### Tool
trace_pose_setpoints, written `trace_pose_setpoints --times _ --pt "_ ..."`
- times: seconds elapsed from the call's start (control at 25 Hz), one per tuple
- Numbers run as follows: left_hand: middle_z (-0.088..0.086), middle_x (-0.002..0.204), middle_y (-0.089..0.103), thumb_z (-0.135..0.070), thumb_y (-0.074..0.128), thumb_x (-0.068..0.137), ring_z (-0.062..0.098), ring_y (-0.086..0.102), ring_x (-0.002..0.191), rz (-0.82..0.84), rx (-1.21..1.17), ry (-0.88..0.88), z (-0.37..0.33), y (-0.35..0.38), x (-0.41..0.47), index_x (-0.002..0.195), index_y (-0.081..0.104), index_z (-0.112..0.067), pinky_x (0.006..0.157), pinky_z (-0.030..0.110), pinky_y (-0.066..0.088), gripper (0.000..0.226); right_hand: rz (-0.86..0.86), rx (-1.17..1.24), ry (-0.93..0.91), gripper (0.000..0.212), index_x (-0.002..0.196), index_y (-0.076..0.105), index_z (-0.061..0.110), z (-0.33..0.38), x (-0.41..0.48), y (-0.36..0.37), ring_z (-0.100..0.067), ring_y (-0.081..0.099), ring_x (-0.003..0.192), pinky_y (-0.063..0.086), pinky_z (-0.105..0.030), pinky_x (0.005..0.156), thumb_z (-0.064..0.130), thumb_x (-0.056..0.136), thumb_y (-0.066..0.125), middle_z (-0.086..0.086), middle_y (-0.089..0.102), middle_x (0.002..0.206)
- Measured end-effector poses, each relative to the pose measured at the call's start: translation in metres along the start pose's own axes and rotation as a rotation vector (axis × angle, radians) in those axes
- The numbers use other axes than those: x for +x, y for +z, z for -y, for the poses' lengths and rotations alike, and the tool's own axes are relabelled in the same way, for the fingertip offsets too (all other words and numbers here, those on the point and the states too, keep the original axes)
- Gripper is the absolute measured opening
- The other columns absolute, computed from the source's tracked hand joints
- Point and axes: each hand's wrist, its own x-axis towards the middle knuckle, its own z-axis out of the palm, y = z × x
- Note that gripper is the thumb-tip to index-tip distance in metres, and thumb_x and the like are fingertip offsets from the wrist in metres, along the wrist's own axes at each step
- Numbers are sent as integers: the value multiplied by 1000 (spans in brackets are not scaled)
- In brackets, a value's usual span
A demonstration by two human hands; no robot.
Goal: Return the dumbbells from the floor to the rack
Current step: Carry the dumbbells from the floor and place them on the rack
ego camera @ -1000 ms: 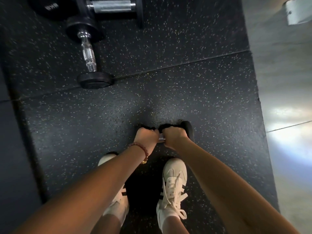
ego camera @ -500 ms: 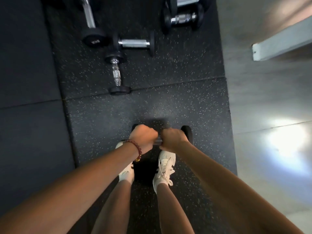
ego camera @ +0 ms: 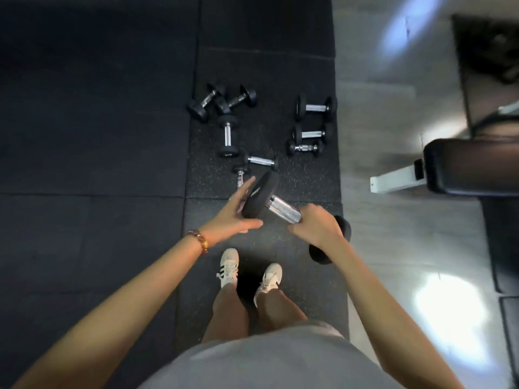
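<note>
Above the black mat (ego camera: 266, 66), just past the white shoes (ego camera: 229, 266), both hands have one big dumbbell (ego camera: 283, 210) up in the air. It is tilted: its left end sits higher and farther away, and its right end hangs low beside the right wrist. The right hand (ego camera: 317, 228) is curled tight round the shiny bar, close to the low end. The left hand (ego camera: 238, 213) is flat, with its fingers (ego camera: 247, 185) straight. Its palm lies on the outer face of the high end, and the thumb sticks out under it. A bead bracelet (ego camera: 200, 240) is on the left wrist. Three dumbbells (ego camera: 309, 133) lie side by side farther off, near the mat's right edge and well apart from the hands. Five dumbbells (ego camera: 228, 136) lie in a messy bunch to the left of those, pointing all sorts of ways. The nearest one of the bunch is partly hidden by the left fingers. Right of the mat is a pale grey floor (ego camera: 393, 248) with bright spots of light on it. A black padded bench (ego camera: 471, 169) with a white leg pokes in from the right side. At the bottom are bare legs and a grey shirt (ego camera: 266, 363).
</note>
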Motion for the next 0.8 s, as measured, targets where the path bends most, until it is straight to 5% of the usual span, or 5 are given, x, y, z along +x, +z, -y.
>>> trace_pose_setpoints --times 0.16,0.4,0.6,0.8 --pt "-17 145 27 -11 70 76 3 48 119 -4 -211 120 -32 -14 -39 137 15 -51 86 41 56 91 -57 -182 -185 13 71 54 14 40 -22 -39 -28 63 76 36 -26 54 24 76 60 -4 57 71" --pt "-8 108 47 -20 60 67 12 50 95 -241 -363 47 -32 -53 -90 131 29 -38 68 36 53 72 20 -405 -364 25 92 66 9 125 -21 -50 -33 63 93 39 -29 65 29 77 60 -13 67 99" --pt "-5 99 50 -21 57 64 11 48 86 -306 -446 21 -37 -160 -126 126 35 -38 61 30 47 68 181 -407 -378 16 71 57 13 248 11 -59 -27 56 71 35 -27 53 26 73 65 -4 57 72" --pt "0 102 45 -28 66 50 13 47 90 -320 -454 -14 -59 -292 -153 136 34 -35 55 28 50 92 249 -358 -397 12 81 63 11 378 40 -87 -14 54 51 35 -23 46 22 74 65 3 59 57"
